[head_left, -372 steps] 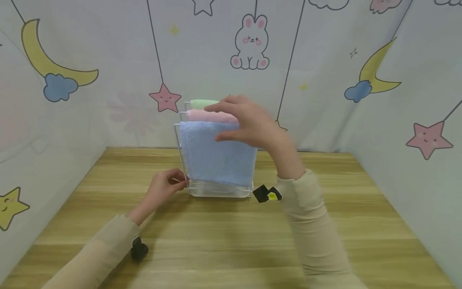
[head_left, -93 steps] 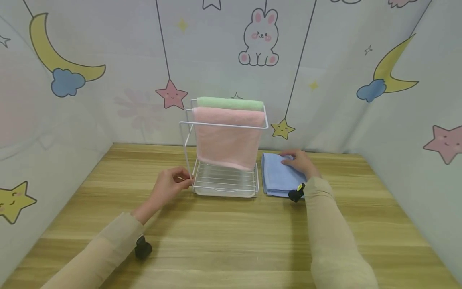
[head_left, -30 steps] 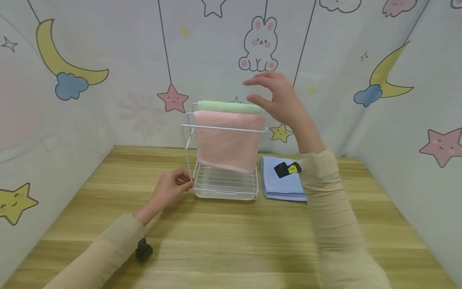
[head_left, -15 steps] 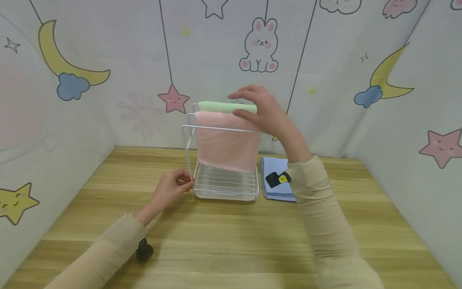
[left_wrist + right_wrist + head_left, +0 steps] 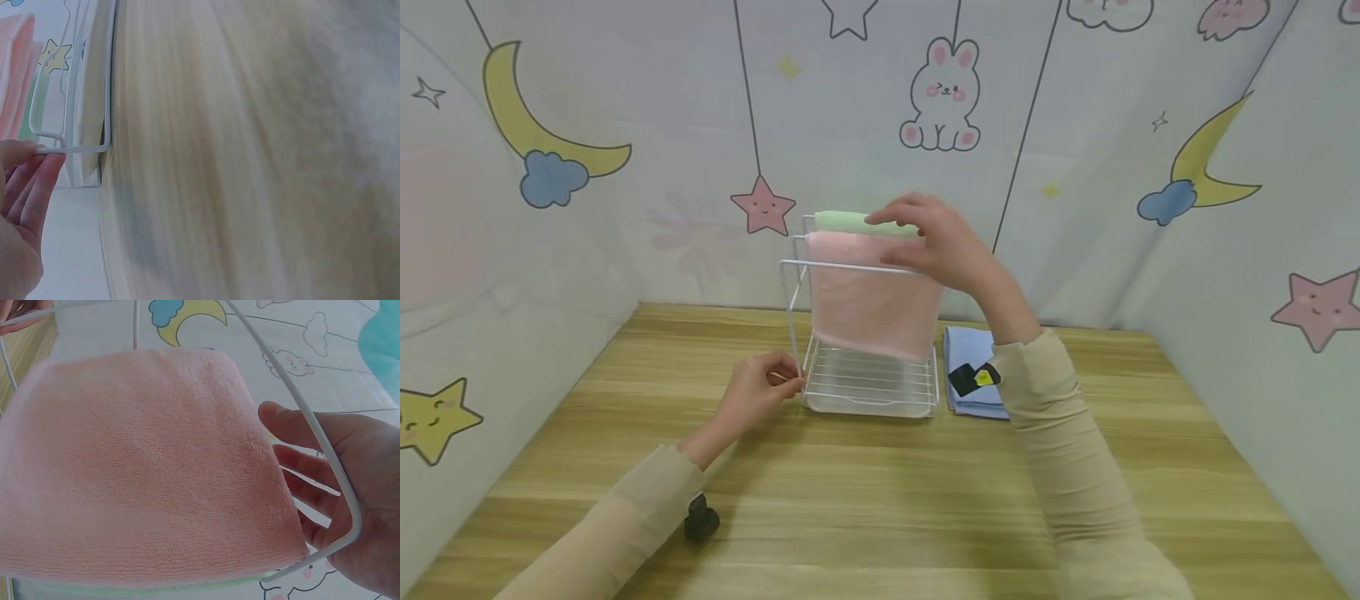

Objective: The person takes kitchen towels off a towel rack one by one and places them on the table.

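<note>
A white wire towel rack (image 5: 868, 408) stands on the table, with a pink towel (image 5: 872, 312) over its middle bar and a green towel (image 5: 842, 221) on the bar behind. The front bar is bare. My left hand (image 5: 748, 396) pinches the rack's lower left wire between thumb and fingertips, as the left wrist view confirms. Over the right part of the pink towel reaches my right hand (image 5: 951, 246), thumb in front and fingers spread behind. In the right wrist view those fingers (image 5: 312, 481) look loose beside the towel's edge, inside the wire frame.
A folded blue towel (image 5: 966, 342) lies on the wooden table (image 5: 850, 500) right of the rack, partly hidden by the right wrist camera (image 5: 973, 377). White walls (image 5: 662, 125) printed with moons, stars and a rabbit close in the back and sides.
The blue towel went from the front bar to the table on the right. My right hand left it, rose, then came down and left to the pink towel. The left hand stays on the rack.
</note>
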`<state>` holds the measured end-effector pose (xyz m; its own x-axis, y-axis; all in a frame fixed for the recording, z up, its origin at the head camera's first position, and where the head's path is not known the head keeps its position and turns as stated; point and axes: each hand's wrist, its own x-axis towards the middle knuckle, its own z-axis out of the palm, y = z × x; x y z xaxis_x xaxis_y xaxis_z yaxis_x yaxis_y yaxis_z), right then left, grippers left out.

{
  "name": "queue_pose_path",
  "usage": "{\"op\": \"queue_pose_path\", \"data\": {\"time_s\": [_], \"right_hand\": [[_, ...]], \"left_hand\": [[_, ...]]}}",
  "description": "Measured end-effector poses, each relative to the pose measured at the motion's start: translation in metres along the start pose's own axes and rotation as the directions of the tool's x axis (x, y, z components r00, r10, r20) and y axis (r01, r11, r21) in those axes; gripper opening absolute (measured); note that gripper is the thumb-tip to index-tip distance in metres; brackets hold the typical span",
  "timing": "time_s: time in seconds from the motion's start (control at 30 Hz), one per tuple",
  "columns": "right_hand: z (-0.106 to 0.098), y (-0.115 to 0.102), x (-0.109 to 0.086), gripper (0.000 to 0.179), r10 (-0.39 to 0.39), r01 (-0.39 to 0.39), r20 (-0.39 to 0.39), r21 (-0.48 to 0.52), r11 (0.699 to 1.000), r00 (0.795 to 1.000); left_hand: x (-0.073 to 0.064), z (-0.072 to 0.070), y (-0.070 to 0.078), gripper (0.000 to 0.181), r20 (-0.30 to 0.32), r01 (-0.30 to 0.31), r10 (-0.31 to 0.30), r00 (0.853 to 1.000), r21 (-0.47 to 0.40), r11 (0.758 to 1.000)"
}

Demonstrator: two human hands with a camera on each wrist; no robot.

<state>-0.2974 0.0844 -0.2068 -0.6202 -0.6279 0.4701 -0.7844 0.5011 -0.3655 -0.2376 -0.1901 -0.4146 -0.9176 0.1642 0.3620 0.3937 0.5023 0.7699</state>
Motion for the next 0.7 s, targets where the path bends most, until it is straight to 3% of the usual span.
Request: {"op": "queue_pose_path", "data": {"time_s": [0.23, 0.43, 0.7], "right_hand": [[-0.0004, 0.0001, 0.0003, 0.035, 0.07, -0.068, 0.065, -0.03, 0.997, 0.995], [-0.0014, -0.0024, 0.0017, 0.032, 0.077, -0.072, 0.08, -0.066, 0.995, 0.994], [0.0001, -0.0045, 0.0048, 0.03, 0.167, -0.159, 0.104, -0.082, 0.984, 0.98]], "left_hand": [[0.0, 0.0, 0.0016, 0.007, 0.002, 0.009, -0.009, 1.0, -0.002, 1.0], [-0.0002, 0.0001, 0.0007, 0.008, 0.003, 0.012, -0.012, 1.0, 0.002, 1.0], [0.0004, 0.0007, -0.0029, 0.008, 0.001, 0.012, -0.012, 1.0, -0.004, 1.0]]}}
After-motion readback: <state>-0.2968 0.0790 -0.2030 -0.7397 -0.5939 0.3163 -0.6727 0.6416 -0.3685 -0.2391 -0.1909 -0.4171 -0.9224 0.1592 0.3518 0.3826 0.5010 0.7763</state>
